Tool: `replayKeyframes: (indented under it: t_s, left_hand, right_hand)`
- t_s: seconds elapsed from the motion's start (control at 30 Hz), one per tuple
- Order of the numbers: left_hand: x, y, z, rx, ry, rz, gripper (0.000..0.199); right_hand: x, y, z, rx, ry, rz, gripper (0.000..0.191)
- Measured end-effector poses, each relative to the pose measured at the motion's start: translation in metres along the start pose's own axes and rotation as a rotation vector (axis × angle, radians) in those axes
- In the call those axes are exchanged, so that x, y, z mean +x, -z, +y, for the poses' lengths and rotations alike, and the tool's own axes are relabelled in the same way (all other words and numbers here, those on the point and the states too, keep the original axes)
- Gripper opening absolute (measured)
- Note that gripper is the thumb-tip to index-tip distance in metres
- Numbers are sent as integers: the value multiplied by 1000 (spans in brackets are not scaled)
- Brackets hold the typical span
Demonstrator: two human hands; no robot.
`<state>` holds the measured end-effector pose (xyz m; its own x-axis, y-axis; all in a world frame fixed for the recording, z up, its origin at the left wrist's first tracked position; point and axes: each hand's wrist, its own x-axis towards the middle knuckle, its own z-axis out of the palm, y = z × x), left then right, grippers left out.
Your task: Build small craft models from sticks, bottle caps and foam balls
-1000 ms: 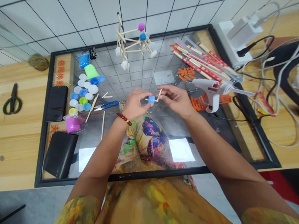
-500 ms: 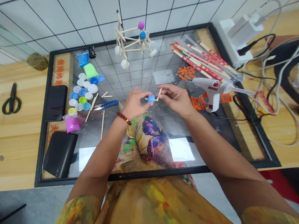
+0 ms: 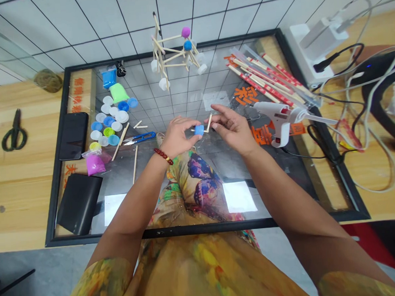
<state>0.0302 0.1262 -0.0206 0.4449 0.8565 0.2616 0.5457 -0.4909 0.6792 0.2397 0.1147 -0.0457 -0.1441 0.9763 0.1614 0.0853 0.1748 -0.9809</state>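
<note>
Blue cap (image 3: 199, 129) sits pinched in my left hand (image 3: 177, 138), presumably to steady the upright stick (image 3: 210, 122) beside it, my right hand (image 3: 232, 130) loosely parted near that stick.

I count two hands (image 3: 180, 138), one blue cylinder (image 3: 199, 130), one glue gun (image 3: 279, 116), one phone (image 3: 73, 135), one pair of scissors (image 3: 17, 119), one of snips (image 3: 145, 137), three bright packs (image 3: 118, 93), about fifteen loose caps (image 3: 116, 126), one stick frame (image 3: 176, 65).

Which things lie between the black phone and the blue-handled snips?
In the head view, several round caps and a wooden stick lie between the phone and the snips.
</note>
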Motion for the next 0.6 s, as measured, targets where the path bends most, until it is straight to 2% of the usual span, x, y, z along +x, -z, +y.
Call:
replayKeyframes:
  t_s: [0.27,0.47,0.6]
  left_hand:
    - [-1,-1,-1,6,-3,5,28]
    - [-2,-1,0,26,22,-3,59]
    - [-2,0,3,34,22,-18,62]
  right_hand:
    - [0,-2,-6,54,-11,22,45]
    - [-2,-2,-9,54,-28,27,44]
    - [-2,-2,-12,53,-45,21,44]
